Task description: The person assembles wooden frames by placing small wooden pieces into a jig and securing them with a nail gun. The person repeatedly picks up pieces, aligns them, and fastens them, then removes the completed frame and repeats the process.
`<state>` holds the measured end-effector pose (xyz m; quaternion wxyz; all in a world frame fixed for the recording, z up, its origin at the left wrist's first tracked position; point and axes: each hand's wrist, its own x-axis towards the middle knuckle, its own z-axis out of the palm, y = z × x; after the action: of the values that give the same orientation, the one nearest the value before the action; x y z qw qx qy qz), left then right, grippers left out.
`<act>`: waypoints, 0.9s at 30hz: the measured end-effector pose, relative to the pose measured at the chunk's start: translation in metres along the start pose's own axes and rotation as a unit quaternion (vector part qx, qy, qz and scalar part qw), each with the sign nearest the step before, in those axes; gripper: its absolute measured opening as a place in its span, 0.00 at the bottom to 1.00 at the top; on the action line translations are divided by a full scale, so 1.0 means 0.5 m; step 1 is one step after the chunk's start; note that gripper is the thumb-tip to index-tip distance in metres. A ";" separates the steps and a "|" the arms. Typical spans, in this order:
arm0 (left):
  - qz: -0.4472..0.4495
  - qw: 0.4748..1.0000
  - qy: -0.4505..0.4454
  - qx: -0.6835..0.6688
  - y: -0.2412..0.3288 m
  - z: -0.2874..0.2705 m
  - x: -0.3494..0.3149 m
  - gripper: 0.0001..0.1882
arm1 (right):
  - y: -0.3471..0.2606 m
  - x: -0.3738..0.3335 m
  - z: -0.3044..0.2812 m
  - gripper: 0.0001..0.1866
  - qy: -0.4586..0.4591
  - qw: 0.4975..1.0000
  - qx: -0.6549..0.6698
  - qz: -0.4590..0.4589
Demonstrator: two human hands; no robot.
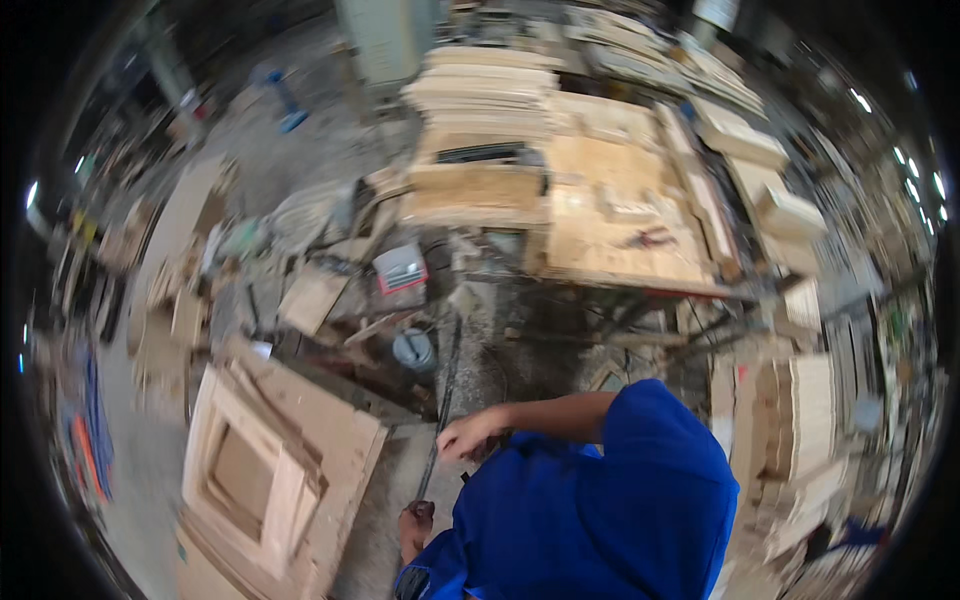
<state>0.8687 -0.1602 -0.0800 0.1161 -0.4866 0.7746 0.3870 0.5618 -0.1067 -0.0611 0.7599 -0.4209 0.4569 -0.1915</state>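
Left of a long, thin, dark strip lay a rectangular, pale wooden frame, then a light-blue, round bucket. The left hand was at the strip's lower end, the right hand beside its middle; blur obscured whether either's fingers gripped. Rightward of the strip stood a pale plywood tabletop.

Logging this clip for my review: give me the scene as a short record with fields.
Left hand: at the lower end of a dark rod; grip unclear
Right hand: farther up, at the rod; grip blurred
Left side: pale wooden frame on a brown board
Ahead: red-handled pliers on a wooden sheet; stacked boards
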 end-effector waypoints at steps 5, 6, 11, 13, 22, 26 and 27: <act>0.183 0.978 -0.084 0.059 0.190 -0.049 0.143 0.18 | 0.162 -0.269 -0.013 0.19 0.413 0.879 0.233 -0.044; 0.192 0.973 -0.099 0.078 0.253 -0.034 0.169 0.18 | 0.205 -0.308 0.001 0.19 0.481 0.828 0.286 -0.041; 0.327 0.930 -0.140 0.095 0.525 0.054 0.235 0.16 | 0.367 -0.403 0.068 0.18 0.666 0.602 0.438 -0.062; 0.352 0.918 -0.172 0.063 0.608 0.099 0.246 0.15 | 0.411 -0.413 0.087 0.18 0.681 0.568 0.456 -0.076; 0.563 0.802 -0.192 0.048 1.028 0.340 0.251 0.12 | 0.558 -0.593 0.153 0.17 0.745 0.431 0.506 -0.060; 0.658 0.739 -0.083 0.114 1.229 0.421 0.263 0.14 | 0.615 -0.654 0.185 0.15 0.793 0.335 0.507 -0.054; 0.664 0.734 -0.078 0.124 1.261 0.439 0.262 0.16 | 0.617 -0.666 0.197 0.14 0.783 0.302 0.539 -0.069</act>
<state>0.2280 0.0523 0.0062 -0.0511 0.2016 0.9300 0.3031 0.4480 0.3407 -0.1124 0.0856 0.4008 0.6012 -0.6860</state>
